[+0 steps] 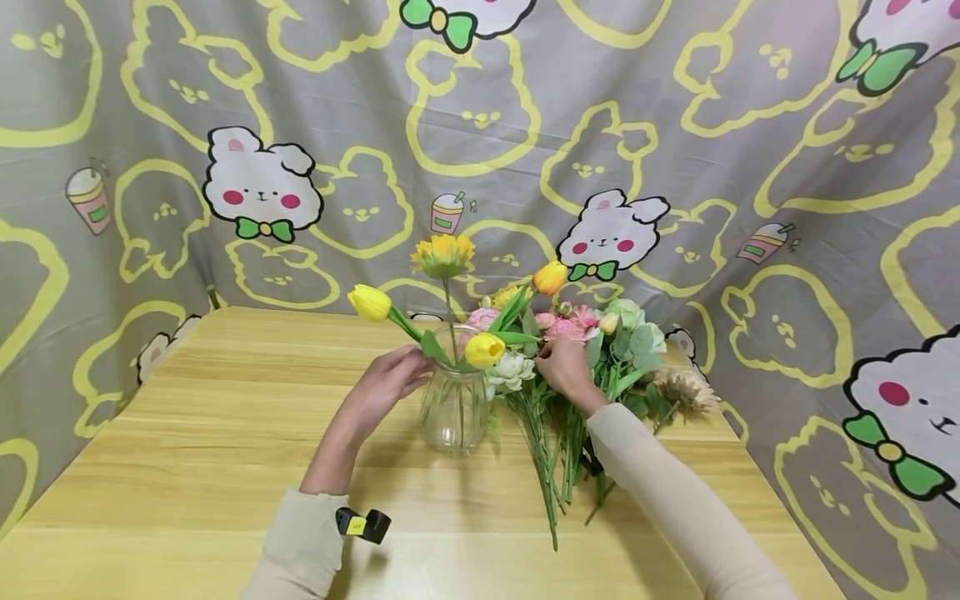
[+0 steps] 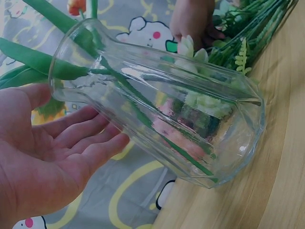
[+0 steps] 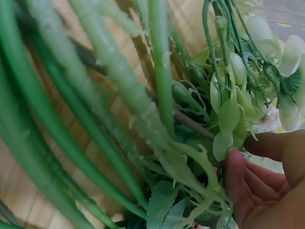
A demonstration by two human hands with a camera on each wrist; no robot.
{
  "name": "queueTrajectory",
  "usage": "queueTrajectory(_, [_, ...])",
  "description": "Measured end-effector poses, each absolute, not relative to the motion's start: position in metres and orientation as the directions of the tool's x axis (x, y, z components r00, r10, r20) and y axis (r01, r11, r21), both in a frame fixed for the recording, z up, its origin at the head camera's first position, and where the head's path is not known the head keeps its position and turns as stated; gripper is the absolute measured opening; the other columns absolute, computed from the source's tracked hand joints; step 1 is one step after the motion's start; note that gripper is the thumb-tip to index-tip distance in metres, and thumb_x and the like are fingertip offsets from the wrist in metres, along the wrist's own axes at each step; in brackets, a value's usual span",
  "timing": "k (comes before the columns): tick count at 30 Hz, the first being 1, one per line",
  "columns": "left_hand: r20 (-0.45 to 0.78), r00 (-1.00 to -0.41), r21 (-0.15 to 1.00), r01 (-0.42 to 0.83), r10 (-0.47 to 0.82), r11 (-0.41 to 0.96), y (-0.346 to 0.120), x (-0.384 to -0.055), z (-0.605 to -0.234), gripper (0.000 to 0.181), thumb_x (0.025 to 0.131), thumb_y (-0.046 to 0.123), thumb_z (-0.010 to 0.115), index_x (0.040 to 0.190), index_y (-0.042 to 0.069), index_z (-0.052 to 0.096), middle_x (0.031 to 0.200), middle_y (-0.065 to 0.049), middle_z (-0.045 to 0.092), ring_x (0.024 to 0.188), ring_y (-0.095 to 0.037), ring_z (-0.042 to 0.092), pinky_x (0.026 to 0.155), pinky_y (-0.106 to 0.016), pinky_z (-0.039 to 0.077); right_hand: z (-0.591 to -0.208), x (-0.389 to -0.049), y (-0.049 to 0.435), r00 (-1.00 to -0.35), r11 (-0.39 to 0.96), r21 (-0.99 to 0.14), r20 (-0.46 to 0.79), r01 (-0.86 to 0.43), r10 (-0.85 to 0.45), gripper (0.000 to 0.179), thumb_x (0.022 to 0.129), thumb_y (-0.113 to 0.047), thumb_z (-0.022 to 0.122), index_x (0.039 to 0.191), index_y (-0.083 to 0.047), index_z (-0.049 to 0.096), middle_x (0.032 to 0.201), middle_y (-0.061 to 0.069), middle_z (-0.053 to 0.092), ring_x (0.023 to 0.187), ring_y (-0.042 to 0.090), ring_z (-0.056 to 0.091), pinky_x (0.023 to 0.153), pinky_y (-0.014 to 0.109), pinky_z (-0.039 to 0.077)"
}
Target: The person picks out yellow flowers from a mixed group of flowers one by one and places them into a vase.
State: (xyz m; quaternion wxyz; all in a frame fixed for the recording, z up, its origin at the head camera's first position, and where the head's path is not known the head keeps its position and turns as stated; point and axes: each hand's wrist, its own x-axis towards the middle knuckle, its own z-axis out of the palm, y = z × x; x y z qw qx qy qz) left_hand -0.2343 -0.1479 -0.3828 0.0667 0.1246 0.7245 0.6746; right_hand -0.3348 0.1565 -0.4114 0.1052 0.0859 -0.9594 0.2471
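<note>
A clear glass vase (image 1: 448,421) stands on the table holding a yellow sunflower (image 1: 443,255), two yellow tulips (image 1: 371,302) and an orange tulip (image 1: 550,278). My left hand (image 1: 386,383) is at the left of its neck; in the left wrist view the fingers (image 2: 90,157) are loosely extended, palm up, beside the glass. To the right lies a bunch of flowers with pink blooms (image 1: 567,324) and white blooms (image 1: 512,370). Over it, my right hand (image 1: 567,371) pinches a leafy green stem (image 3: 228,119) between thumb and forefinger. The pinched part is partly hidden by leaves.
The loose stems (image 1: 551,475) spread toward the front of the wooden table (image 1: 187,467). A beige flower (image 1: 684,389) lies at the bunch's right. Behind hangs a grey patterned cloth (image 1: 360,108). A black wrist mount (image 1: 363,525) sits on the left sleeve.
</note>
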Motion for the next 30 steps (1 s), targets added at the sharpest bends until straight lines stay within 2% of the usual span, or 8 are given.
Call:
queueTrajectory(5, [0.075, -0.958, 0.995, 0.091, 0.277, 0.048, -0.149, -0.234, -0.382, 0.051, 0.109, 0.037, 0.044, 0.144, 0.002, 0.053, 0.149, -0.019, 0.052, 0.143, -0.033, 0.046, 0.120, -0.042, 0.041, -0.410, -0.337, 0.154, -0.975, 0.859, -0.478, 0.204, -0.181, -0.092, 0.015, 0.086, -0.007, 0.065, 0.078, -0.004, 0.077, 0.074, 0.009, 0.072, 0.058, 0.018, 0.053, 0.054, 0.026, 0.041])
queueTrajectory(8, [0.078, -0.957, 0.995, 0.094, 0.278, 0.046, -0.149, -0.234, -0.383, 0.050, 0.109, 0.037, 0.044, 0.144, 0.002, 0.053, 0.149, -0.019, 0.052, 0.143, -0.033, 0.046, 0.120, -0.042, 0.041, -0.408, -0.337, 0.153, -0.979, 0.854, -0.492, 0.182, -0.168, -0.087, 0.015, 0.086, -0.007, 0.064, 0.078, -0.004, 0.077, 0.071, 0.008, 0.071, 0.054, 0.016, 0.051, 0.053, 0.025, 0.040])
queueTrajectory(16, [0.087, -0.954, 0.994, 0.104, 0.286, 0.045, -0.149, -0.233, -0.382, 0.052, 0.109, 0.037, 0.043, 0.144, -0.001, 0.051, 0.149, -0.019, 0.053, 0.143, -0.033, 0.046, 0.120, -0.043, 0.040, -0.409, -0.337, 0.155, -0.978, 0.842, -0.514, 0.194, -0.165, -0.073, 0.016, 0.084, -0.007, 0.064, 0.083, -0.005, 0.080, 0.082, 0.009, 0.075, 0.067, 0.020, 0.057, 0.057, 0.025, 0.043])
queueTrajectory(19, [0.085, -0.955, 0.994, 0.102, 0.286, 0.044, -0.149, -0.234, -0.383, 0.052, 0.109, 0.036, 0.043, 0.144, 0.000, 0.052, 0.149, -0.019, 0.053, 0.143, -0.033, 0.047, 0.120, -0.042, 0.040, -0.406, -0.337, 0.155, -0.980, 0.809, -0.565, 0.191, -0.162, -0.063, 0.016, 0.084, -0.004, 0.063, 0.073, -0.003, 0.075, 0.063, 0.005, 0.062, 0.056, 0.017, 0.046, 0.051, 0.025, 0.035])
queueTrajectory(21, [0.085, -0.955, 0.994, 0.102, 0.283, 0.047, -0.149, -0.235, -0.382, 0.050, 0.109, 0.036, 0.043, 0.143, 0.000, 0.053, 0.148, -0.019, 0.054, 0.143, -0.033, 0.047, 0.120, -0.042, 0.041, -0.403, -0.337, 0.156, -0.978, 0.786, -0.595, 0.200, -0.168, -0.057, 0.017, 0.083, -0.003, 0.063, 0.069, -0.003, 0.071, 0.057, 0.001, 0.053, 0.051, 0.015, 0.041, 0.049, 0.025, 0.032])
queueTrajectory(23, [0.086, -0.956, 0.993, 0.104, 0.279, 0.049, -0.150, -0.235, -0.382, 0.049, 0.109, 0.035, 0.043, 0.143, 0.001, 0.054, 0.147, -0.020, 0.054, 0.143, -0.033, 0.047, 0.120, -0.042, 0.041, -0.399, -0.336, 0.157, -0.977, 0.767, -0.618, 0.206, -0.169, -0.049, 0.016, 0.084, -0.003, 0.064, 0.069, -0.003, 0.070, 0.056, 0.000, 0.051, 0.049, 0.014, 0.041, 0.049, 0.025, 0.033])
queueTrajectory(25, [0.087, -0.957, 0.993, 0.105, 0.278, 0.051, -0.150, -0.235, -0.382, 0.049, 0.109, 0.035, 0.043, 0.142, 0.001, 0.055, 0.147, -0.020, 0.055, 0.142, -0.034, 0.047, 0.120, -0.042, 0.041, -0.394, -0.335, 0.158, -0.976, 0.761, -0.626, 0.214, -0.172, -0.044, 0.014, 0.086, -0.004, 0.066, 0.074, -0.002, 0.072, 0.059, 0.003, 0.057, 0.050, 0.013, 0.045, 0.050, 0.025, 0.038])
queueTrajectory(30, [0.083, -0.955, 0.994, 0.101, 0.284, 0.047, -0.149, -0.235, -0.382, 0.051, 0.109, 0.036, 0.043, 0.144, -0.001, 0.052, 0.147, -0.020, 0.054, 0.143, -0.034, 0.047, 0.120, -0.042, 0.040, -0.381, -0.332, 0.160, -0.983, 0.749, -0.647, 0.184, -0.139, -0.023, 0.013, 0.092, -0.013, 0.071, 0.091, -0.001, 0.076, 0.083, 0.016, 0.073, 0.056, 0.016, 0.059, 0.052, 0.028, 0.051])
